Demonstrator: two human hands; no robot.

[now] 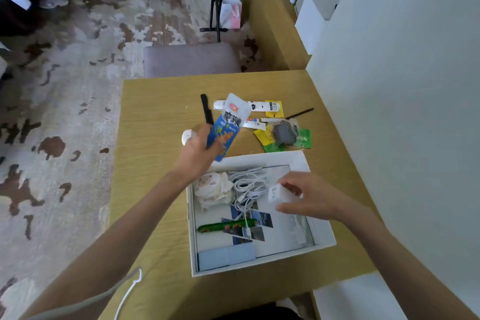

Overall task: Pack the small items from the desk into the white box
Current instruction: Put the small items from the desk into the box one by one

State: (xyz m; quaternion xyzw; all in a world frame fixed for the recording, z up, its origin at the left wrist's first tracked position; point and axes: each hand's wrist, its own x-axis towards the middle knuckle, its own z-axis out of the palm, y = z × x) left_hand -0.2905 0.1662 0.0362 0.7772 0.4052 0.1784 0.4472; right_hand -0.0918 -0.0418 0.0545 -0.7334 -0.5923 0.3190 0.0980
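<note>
Carpet (65,86): grey, blotched brown, covering the floor left of and beyond the desk. Wall (402,86): pale, plain, along the right side. Desk (155,117): light wood grain, set against the wall, with a grey padded chair seat (192,60) tucked at its far edge. White box (322,239): open and shallow, on the near right part of the desk. It holds a cream soft toy (215,187), a coiled white cable (249,184), a green tube (226,225) and a pale blue pouch (226,254). Left hand (200,150): raised over the desk just beyond the box, fingers curled round a blue packet (223,135), with a clear-white packet (235,109) fanned above it. Right hand (309,195): over the box's right half, fingers pinching a white plug block (279,192). Loose items on the desk beyond the box: black strip (206,109), white tube (259,106), yellow sachet (274,109), grey bagged item (284,134), green sachets (304,138), black pen (300,113).
</note>
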